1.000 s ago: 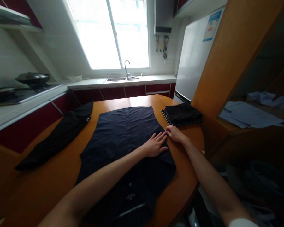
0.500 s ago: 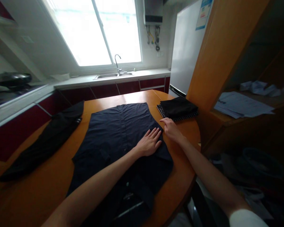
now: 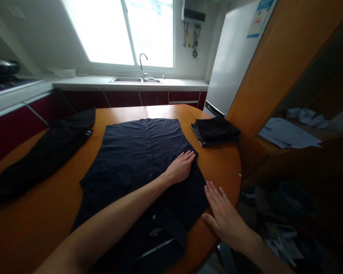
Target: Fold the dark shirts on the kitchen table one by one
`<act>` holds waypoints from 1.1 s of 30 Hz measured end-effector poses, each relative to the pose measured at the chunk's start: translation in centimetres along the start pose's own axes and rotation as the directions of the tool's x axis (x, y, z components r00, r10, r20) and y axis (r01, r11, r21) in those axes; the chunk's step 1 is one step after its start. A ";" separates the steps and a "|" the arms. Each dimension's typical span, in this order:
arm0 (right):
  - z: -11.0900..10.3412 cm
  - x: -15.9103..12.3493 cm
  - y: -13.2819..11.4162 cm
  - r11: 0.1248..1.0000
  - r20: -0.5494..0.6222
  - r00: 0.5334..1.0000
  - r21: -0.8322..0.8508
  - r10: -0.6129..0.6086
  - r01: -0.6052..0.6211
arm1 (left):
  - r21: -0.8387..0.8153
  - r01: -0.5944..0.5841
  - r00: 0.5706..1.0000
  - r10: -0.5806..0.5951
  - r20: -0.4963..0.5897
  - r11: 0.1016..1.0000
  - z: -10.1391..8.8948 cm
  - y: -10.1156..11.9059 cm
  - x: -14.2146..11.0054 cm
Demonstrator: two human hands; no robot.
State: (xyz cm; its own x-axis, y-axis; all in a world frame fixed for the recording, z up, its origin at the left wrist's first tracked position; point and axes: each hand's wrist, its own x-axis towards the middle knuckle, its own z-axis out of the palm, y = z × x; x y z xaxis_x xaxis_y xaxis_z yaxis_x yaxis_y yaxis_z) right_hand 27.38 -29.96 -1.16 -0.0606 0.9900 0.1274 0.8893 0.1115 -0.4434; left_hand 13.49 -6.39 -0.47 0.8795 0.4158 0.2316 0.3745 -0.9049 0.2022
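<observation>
A dark navy buttoned shirt (image 3: 125, 148) lies spread out on the wooden table, its collar end toward me. My left hand (image 3: 180, 167) rests flat on the shirt's right half, fingers extended toward a pointed corner of its right side. Lower down, my right hand (image 3: 224, 213) is open, with its fingertips at the right edge of the cloth and its thumb held apart. Neither hand is gripping anything. My left forearm crosses over the lower part of the shirt and hides some of it.
A folded stack of black clothes (image 3: 217, 131) sits at the table's far right. Another dark garment (image 3: 45, 152) lies along the left side. Beyond the wooden table (image 3: 157, 111) are a sink (image 3: 127, 80) and a fridge (image 3: 231, 57). Papers (image 3: 288, 133) lie on a shelf at right.
My right hand has come down along the shirt's right edge toward me, and its curled fingers have straightened. My left hand stays on nearly the same patch of cloth. The view has shifted slightly.
</observation>
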 end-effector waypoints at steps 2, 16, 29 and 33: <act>-0.7 -0.7 0.1 0.999 0.028 0.999 0.040 0.028 -0.029 | -0.010 -0.057 0.998 0.057 -0.003 0.998 0.0 0.2 0.0; -5.5 17.9 3.4 0.923 -0.434 0.884 0.385 0.172 0.009 | -0.056 0.058 0.996 -0.062 -0.068 0.997 -0.6 0.8 0.3; -2.6 26.2 3.7 0.702 -0.349 0.920 0.700 0.177 0.131 | -0.892 0.135 0.709 -0.671 -0.218 0.432 -5.7 -2.1 1.7; -2.8 25.9 4.3 0.756 -0.419 0.892 0.636 0.173 0.152 | -0.987 -0.010 0.759 -0.642 -0.110 0.158 -11.8 -1.3 1.0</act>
State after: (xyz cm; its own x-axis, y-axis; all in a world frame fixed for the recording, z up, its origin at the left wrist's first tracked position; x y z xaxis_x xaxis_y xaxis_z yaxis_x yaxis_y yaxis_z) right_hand 30.89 -4.10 2.70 0.2892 0.8657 0.4085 0.3751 0.2901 -0.8804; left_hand 10.42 -3.74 10.75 0.3946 0.9064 0.1510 -0.2396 -0.0572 0.9692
